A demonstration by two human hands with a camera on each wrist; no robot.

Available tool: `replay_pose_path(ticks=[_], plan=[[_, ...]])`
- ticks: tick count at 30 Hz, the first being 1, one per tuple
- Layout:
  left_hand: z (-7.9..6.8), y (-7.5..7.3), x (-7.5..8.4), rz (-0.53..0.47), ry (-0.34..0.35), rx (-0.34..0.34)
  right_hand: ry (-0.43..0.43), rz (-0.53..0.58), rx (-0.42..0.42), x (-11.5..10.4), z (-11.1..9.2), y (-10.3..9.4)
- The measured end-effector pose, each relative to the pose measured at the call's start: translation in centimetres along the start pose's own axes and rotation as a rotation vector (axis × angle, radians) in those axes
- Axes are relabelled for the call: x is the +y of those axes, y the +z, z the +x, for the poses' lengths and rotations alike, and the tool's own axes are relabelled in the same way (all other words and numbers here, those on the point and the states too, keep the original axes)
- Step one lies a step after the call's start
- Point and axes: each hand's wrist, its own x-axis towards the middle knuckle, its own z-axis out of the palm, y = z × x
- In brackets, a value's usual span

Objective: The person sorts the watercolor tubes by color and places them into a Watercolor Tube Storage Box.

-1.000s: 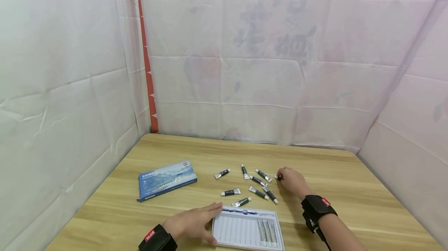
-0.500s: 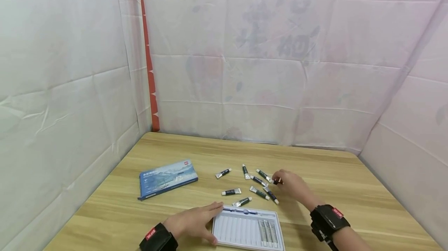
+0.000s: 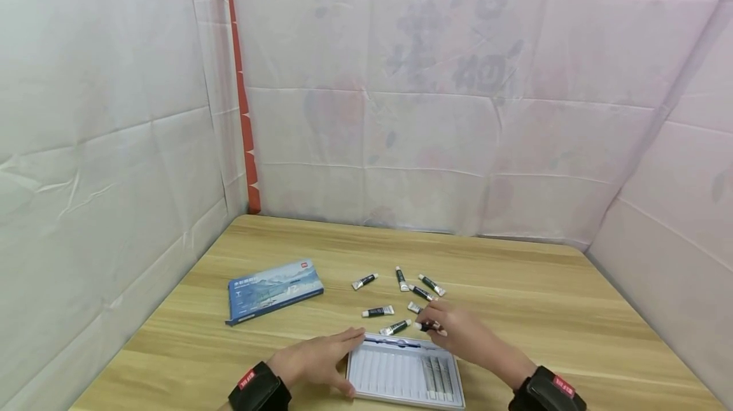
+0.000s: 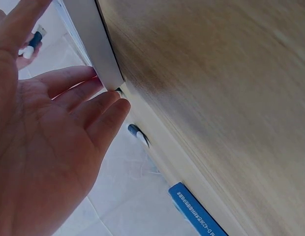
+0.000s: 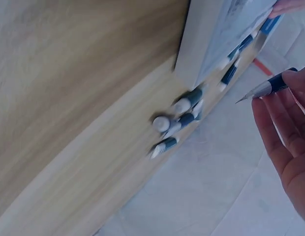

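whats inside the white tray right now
The white tray holds a thin brush along its far side and three silvery tubes side by side toward its right end. The right hand covers the far right corner, so anything there is hidden.

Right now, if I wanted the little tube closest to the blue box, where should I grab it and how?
I'd pinch that tube by its dark middle, coming from above, finger and thumb on its long sides. It lies on the table with nothing touching it, so both sides look free, and the middle seems rounder than the flattened silver end.
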Motion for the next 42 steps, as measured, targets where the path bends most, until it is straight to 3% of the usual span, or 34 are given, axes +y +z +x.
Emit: replay_pose_path(ticks=[6,10,15,21,29,42], plan=[[0.0,0.0,0.0,-0.008,-0.007,-0.001,-0.045,0.146,-0.099,-1.8,0.1,0.1],[0.1,0.0,0.0,-0.007,-0.010,-0.002,-0.113,0.177,-0.123,-2.5,0.0,0.3],[0.1,-0.1,0.0,-0.012,-0.019,-0.011,-0.199,0.175,-0.123,-2.8,-0.3,1.1],[0.2,-0.1,0.0,-0.029,-0.020,-0.017,-0.230,0.164,-0.161,-2.9,-0.8,1.7],[0.1,0.0,0.0,-0.025,-0.011,-0.011,-0.296,0.078,-0.133,-2.7,-1.2,1.9],[0.1,0.0,0.1,-0.006,-0.009,0.000,-0.316,0.098,-0.164,-2.4,-1.8,2.0]])
